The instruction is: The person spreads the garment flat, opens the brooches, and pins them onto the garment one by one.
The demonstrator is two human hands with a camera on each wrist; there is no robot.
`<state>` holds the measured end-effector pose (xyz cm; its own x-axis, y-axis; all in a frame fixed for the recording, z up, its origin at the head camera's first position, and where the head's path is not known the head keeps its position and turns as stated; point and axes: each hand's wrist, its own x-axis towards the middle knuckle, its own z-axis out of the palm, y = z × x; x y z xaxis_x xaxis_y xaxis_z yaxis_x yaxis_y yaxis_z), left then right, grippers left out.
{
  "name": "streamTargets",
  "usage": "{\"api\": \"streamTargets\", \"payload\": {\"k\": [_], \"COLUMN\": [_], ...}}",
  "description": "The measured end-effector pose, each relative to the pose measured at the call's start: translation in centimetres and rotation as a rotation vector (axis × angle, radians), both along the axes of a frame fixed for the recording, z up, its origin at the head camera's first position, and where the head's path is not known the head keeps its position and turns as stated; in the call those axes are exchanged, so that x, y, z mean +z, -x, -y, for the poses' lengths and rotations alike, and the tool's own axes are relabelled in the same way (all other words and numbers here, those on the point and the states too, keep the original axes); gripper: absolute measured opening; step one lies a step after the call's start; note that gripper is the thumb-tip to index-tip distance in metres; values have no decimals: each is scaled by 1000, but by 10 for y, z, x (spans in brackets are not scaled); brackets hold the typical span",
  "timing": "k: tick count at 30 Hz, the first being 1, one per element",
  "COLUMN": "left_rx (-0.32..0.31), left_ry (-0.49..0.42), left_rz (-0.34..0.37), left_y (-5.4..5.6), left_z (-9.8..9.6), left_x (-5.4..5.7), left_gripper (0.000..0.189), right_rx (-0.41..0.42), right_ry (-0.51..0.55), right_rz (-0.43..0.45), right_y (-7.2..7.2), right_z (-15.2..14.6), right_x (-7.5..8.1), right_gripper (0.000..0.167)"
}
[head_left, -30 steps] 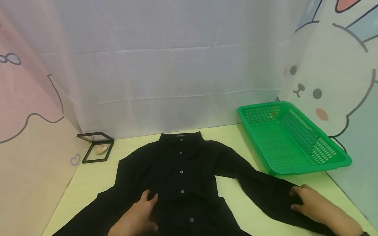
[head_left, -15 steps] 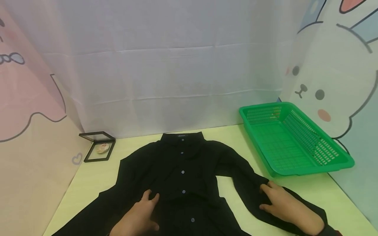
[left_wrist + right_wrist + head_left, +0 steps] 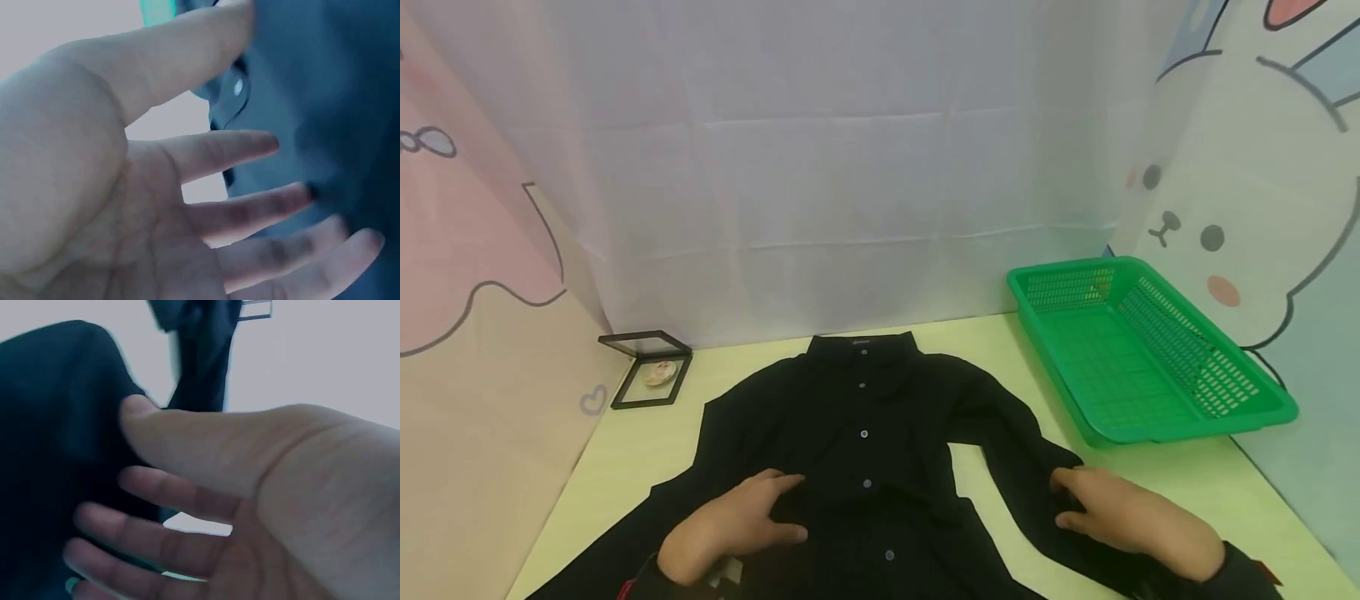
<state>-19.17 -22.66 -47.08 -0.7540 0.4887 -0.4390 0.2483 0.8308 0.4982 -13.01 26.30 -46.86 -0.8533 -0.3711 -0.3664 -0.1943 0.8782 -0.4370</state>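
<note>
A black button-up shirt (image 3: 835,425) lies front up, its collar at the far side and its sleeves spread to either side. Over the lower left front is my left hand (image 3: 730,521), palm inward, thumb and fingers apart and holding nothing. In the left wrist view the fingers (image 3: 244,209) are extended, with their tips at the dark cloth. My right hand (image 3: 1127,517) is at the right sleeve (image 3: 1030,475), its fingertips at the cloth. The right wrist view shows its thumb apart from loosely extended fingers (image 3: 169,547). The right cuff is hidden behind the hand and forearm.
A green plastic basket (image 3: 1060,387) stands at the back right, close to the right sleeve. At the back left is a small black-framed case (image 3: 643,404) with its lid up and a round item (image 3: 660,373) inside. A white curtain (image 3: 850,192) rises behind the pale table (image 3: 602,467).
My right hand has moved left along the right sleeve, and the sleeve's lower part has shifted inward. My left hand has turned, with its fingers now pointing more to the right.
</note>
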Motion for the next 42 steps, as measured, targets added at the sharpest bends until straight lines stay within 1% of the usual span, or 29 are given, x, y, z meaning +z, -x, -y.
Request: {"api": "streamTargets", "payload": {"k": [2,3,5,6,7,9,11,13,15,17,19,22,27,30,33,37,39,42], "left_rx": [-49,-51,-87,-87,-104,-135,-146,-129,-112,-106,-100,-78,-4,32,61,76,71,58], "left_ry": [-36,-65,-86,-117,-127,-141,-132,-116,-108,-116,-122,-113,-21,34,81,106,110,134], "left_rz": [-8,-9,-44,-53,-79,-140,-204,-259,-289,-297,-291,-281,-280,-270,-237,-183,-184,-191], "left_y": [11,15,23,26,30,39,47,54,60,67,73,81,94,99,100,98,97,98], "left_z": [3,3,0,-4,-7,-12,-18,-22,-24,-26,-28,-31,-34,-36,-36,-38,-41,-47], "left_x": [5,9,17,22,24,25,24,21,21,22,23,20,8,5,4,1,0,0], "left_gripper": [80,78,74,70,66,59,54,53,56,62,68,75,77,75,78,83,84,87], "right_rx": [13,12,23,36,45,62,62,52,54,76,105,135,163,172,135,38,-12,-67], "right_ry": [68,105,133,145,149,146,142,130,133,160,187,220,230,227,180,66,7,-62], "right_rz": [-44,-57,-96,-120,-139,-174,-193,-191,-185,-173,-155,-125,-101,-105,-128,-134,-119,-93], "right_y": [4,6,9,11,14,20,28,36,48,62,79,101,128,141,152,162,164,166], "right_z": [12,21,39,48,56,71,85,97,110,123,135,154,180,190,197,196,194,190], "right_x": [13,20,32,37,40,47,53,58,60,59,54,43,31,28,24,17,13,8], "right_gripper": [27,25,23,23,23,23,21,20,21,20,22,24,26,29,35,45,51,63]}}
